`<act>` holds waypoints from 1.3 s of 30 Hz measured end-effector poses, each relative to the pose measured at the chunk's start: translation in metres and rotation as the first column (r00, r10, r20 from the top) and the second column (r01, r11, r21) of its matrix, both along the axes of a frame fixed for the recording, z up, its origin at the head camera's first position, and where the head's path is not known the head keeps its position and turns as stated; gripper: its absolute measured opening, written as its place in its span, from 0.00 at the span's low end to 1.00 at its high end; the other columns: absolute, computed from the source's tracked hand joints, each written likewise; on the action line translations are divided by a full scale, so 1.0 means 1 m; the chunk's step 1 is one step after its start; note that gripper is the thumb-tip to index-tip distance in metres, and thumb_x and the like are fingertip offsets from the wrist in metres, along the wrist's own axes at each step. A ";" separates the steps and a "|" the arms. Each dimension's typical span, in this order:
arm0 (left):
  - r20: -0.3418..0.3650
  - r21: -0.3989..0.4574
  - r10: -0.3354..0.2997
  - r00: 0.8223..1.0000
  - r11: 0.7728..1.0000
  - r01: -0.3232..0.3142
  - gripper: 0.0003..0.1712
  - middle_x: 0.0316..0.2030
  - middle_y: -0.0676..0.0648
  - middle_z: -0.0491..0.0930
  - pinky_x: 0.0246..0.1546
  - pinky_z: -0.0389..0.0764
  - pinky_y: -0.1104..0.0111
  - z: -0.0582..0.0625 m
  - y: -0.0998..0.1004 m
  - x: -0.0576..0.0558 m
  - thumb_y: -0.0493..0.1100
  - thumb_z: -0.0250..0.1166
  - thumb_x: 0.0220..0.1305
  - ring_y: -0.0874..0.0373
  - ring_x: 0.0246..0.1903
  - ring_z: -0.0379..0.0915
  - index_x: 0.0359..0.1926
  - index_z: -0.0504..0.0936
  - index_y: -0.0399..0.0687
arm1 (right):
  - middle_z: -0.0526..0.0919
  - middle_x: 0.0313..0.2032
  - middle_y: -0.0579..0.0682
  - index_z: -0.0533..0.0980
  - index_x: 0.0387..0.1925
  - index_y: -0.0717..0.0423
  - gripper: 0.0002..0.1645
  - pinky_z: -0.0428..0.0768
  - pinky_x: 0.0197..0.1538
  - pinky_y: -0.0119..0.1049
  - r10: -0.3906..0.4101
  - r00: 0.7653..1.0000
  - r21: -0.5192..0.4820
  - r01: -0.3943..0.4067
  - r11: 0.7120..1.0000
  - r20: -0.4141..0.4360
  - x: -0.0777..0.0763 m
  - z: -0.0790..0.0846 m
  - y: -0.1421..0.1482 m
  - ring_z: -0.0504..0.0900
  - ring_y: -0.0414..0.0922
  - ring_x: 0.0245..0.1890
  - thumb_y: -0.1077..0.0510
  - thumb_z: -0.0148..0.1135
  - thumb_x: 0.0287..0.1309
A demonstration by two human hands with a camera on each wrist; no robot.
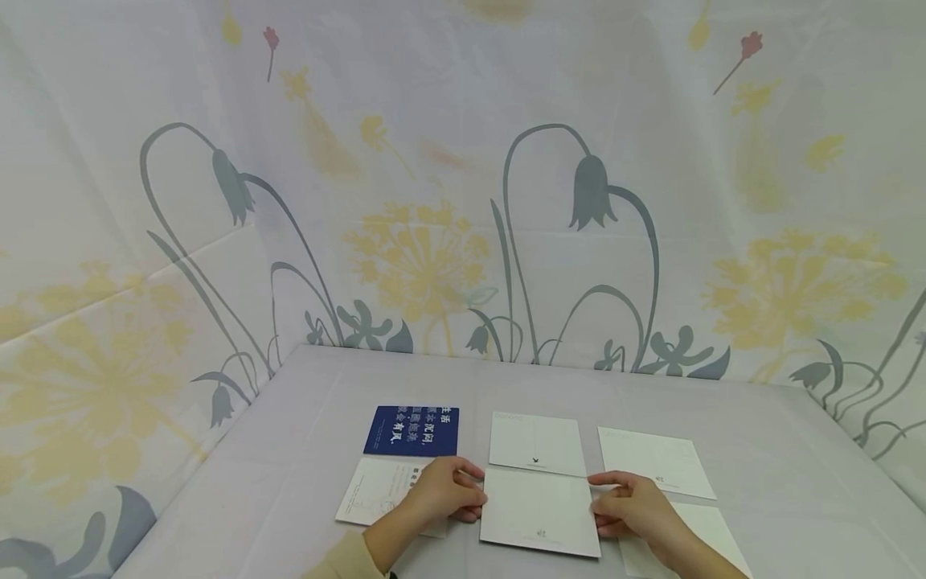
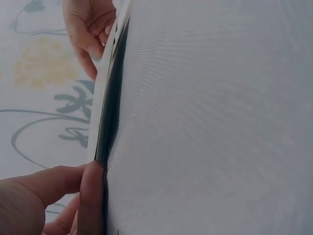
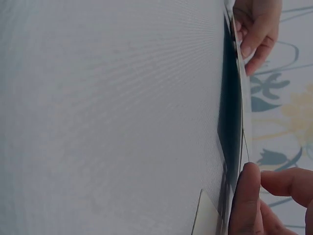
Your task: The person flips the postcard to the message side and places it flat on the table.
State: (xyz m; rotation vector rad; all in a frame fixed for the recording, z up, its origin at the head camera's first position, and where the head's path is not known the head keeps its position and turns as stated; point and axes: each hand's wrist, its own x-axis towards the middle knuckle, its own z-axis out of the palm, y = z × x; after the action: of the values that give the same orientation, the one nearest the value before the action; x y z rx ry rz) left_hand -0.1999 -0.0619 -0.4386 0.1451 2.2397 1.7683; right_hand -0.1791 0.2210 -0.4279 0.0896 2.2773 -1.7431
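Both hands are at a white postcard (image 1: 538,515) in the front of the middle column. My left hand (image 1: 444,490) holds its left edge with the fingertips, and my right hand (image 1: 628,507) holds the right edge. From the left wrist, the postcard's edge (image 2: 101,122) appears side-on with a dark underside, fingertips pinched at it. The right wrist view shows the same bowed dark underside (image 3: 231,98). Directly behind lies another white postcard (image 1: 535,444) with a small dark mark, its front edge meeting the held one.
On the left lie a dark blue card (image 1: 414,430) with white characters and a printed white card (image 1: 383,482), partly behind my left hand. Two white cards lie right, one back (image 1: 654,460) and one front (image 1: 712,535), partly covered by my right arm. A flowered cloth (image 1: 463,201) hangs behind.
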 end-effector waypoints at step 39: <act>0.077 -0.004 -0.057 0.995 0.998 0.057 0.18 0.24 0.43 0.79 0.22 0.81 0.69 0.006 -0.003 -0.004 0.28 0.69 0.48 0.59 0.19 0.78 0.43 0.76 0.35 | 0.75 0.24 0.52 0.68 0.51 0.76 0.28 0.82 0.32 0.39 0.011 1.000 0.067 -0.009 0.998 -0.024 -0.002 0.000 -0.003 0.79 0.45 0.24 0.69 0.64 0.47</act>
State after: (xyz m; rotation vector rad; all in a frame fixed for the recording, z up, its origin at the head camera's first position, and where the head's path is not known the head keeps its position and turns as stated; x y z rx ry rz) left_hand -0.2044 -0.0649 -0.4321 0.1361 2.1653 1.7087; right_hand -0.1811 0.2178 -0.4280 0.0703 2.3490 -1.6723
